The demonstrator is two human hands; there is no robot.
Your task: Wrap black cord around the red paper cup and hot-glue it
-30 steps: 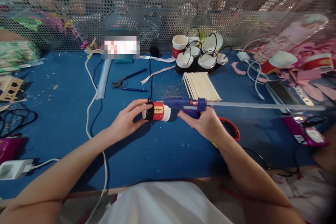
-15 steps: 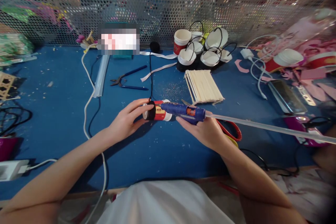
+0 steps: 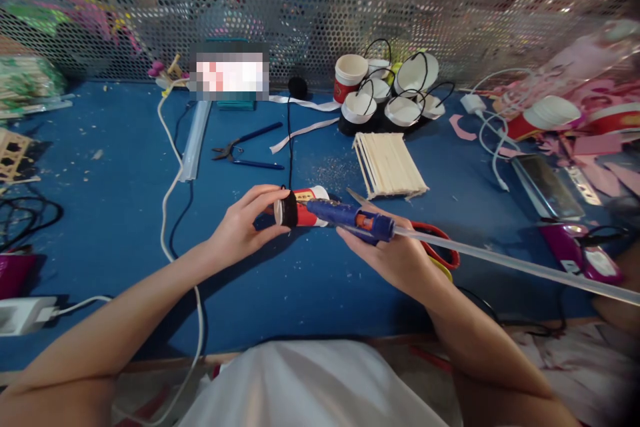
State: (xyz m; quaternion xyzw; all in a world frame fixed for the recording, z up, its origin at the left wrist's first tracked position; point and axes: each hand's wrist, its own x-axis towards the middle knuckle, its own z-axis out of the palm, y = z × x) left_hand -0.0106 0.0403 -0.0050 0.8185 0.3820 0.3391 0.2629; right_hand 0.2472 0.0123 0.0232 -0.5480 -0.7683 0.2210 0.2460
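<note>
A red and white paper cup [image 3: 309, 213] lies on its side over the blue table, with black yarn [image 3: 289, 208] wound round its left end. My left hand [image 3: 245, 221] is closed on that left end, thumb below and fingers above. In my right hand [image 3: 395, 250] is a blue glue gun [image 3: 345, 215], its nozzle pointing left at the cup beside the yarn band. A long clear glue stick [image 3: 500, 255] sticks out of the gun's back toward the right. From the cup the yarn strand runs up to a black yarn ball [image 3: 297, 87].
Red-handled scissors [image 3: 435, 247] lie partly under my right hand. Blue pliers [image 3: 250, 147] and clear glue sticks [image 3: 196, 140] lie to the left. Behind are a stick panel [image 3: 390, 163] and several yarn-handled cups [image 3: 357, 110]. A phone [image 3: 547, 183] lies at right.
The cup has rolled a little in my left hand, so its printed yellow label now sits nearer the top. My right hand and the glue gun have dropped slightly toward me.
</note>
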